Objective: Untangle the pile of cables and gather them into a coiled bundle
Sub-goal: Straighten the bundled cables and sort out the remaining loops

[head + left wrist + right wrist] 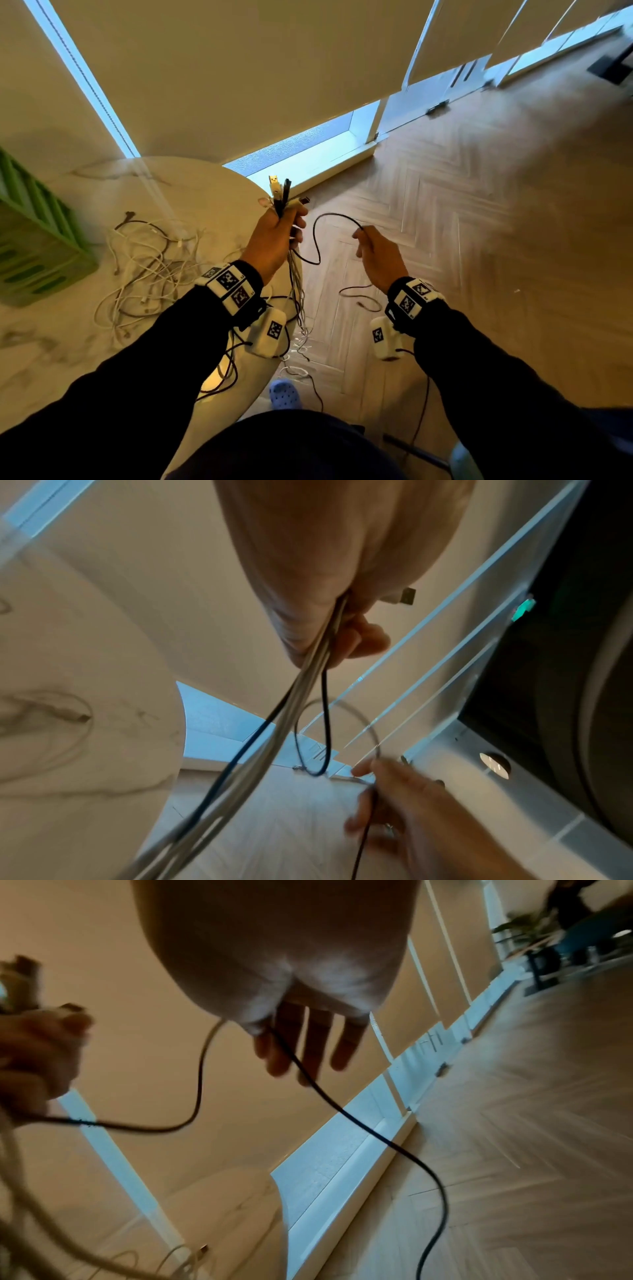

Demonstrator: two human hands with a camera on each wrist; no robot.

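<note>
My left hand (289,228) is raised over the table's right edge and grips a bunch of cable ends (279,193), white and black plugs sticking up out of the fist. Their strands (297,294) hang down past the table edge to the floor. A thin black cable (339,214) arcs from that fist across to my right hand (362,236), which pinches it between thumb and forefinger with the other fingers straight (308,1047). A loose tangle of white and dark cables (147,274) lies on the round marble table (68,342).
A green slatted crate (34,246) stands on the table at the far left. Herringbone wood floor (479,240) spreads to the right, with a low window and blinds behind. A blue slipper (284,394) shows below the table edge, among cables trailing on the floor.
</note>
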